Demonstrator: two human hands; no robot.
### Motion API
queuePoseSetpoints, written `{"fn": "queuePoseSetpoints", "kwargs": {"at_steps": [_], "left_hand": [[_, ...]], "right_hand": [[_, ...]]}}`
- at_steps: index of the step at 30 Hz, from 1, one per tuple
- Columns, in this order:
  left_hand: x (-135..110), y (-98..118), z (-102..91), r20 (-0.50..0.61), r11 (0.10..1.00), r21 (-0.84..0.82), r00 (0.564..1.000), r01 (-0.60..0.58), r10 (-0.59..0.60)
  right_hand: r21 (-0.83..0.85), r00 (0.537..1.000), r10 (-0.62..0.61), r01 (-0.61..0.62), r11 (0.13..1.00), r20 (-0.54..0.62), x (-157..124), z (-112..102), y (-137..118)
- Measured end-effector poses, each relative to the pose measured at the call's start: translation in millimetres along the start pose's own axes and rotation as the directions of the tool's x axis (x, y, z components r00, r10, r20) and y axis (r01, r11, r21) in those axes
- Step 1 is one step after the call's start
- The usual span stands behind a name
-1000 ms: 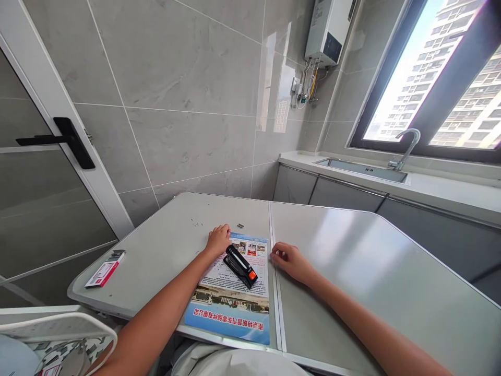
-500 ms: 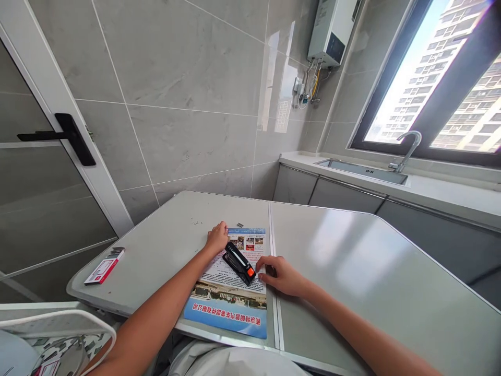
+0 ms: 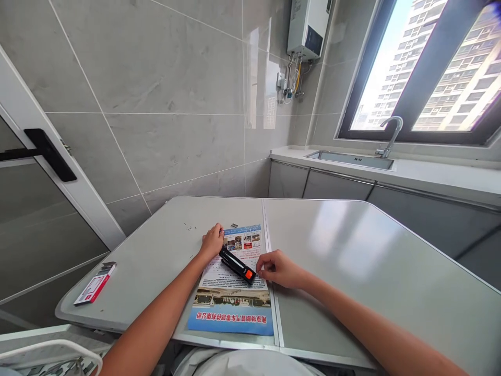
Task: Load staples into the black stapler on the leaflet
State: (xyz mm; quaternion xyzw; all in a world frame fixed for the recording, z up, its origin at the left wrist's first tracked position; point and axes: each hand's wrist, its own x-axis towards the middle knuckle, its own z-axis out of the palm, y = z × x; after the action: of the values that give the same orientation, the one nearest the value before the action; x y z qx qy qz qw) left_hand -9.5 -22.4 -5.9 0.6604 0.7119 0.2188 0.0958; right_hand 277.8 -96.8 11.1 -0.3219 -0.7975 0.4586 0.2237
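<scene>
"So, where are the person's hands?"

"The left hand [image 3: 212,241] is at the upper left edge of the printed sheet [image 3: 233,297], fingers bent; whether it pinches the paper can't be told. The right hand [image 3: 279,269] is at the sheet's other edge, fingers loosely curled; whether they press on anything is unclear too."

"And the stapler [image 3: 238,265]?"

"It lies aslant on the sheet between both hands, its black end near the left one, its orange end just beside the right fingertips. Touching or not, one can't say."

"Any containers?"

"A red-and-white packet [image 3: 95,283] on the counter [image 3: 399,277], well out to the left of the left hand; its contents are hidden. The sink [image 3: 336,159] is far beyond the right hand, and too little of its inside shows to tell what it holds."

"Anything loose?"

"Just beyond the left fingertips, a small grey metal piece [image 3: 234,225]; to the left of that hand, tiny dark bits [image 3: 190,227]."
</scene>
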Motion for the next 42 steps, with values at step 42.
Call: {"fn": "queuePoseSetpoints", "kwargs": {"at_steps": [42], "left_hand": [[-25, 21, -10.0, 0.166, 0.871, -0.11, 0.855, -0.479, 0.491]], "right_hand": [[0.085, 0.63, 0.16, -0.34, 0.937, 0.76, -43, -101, 3]]}}
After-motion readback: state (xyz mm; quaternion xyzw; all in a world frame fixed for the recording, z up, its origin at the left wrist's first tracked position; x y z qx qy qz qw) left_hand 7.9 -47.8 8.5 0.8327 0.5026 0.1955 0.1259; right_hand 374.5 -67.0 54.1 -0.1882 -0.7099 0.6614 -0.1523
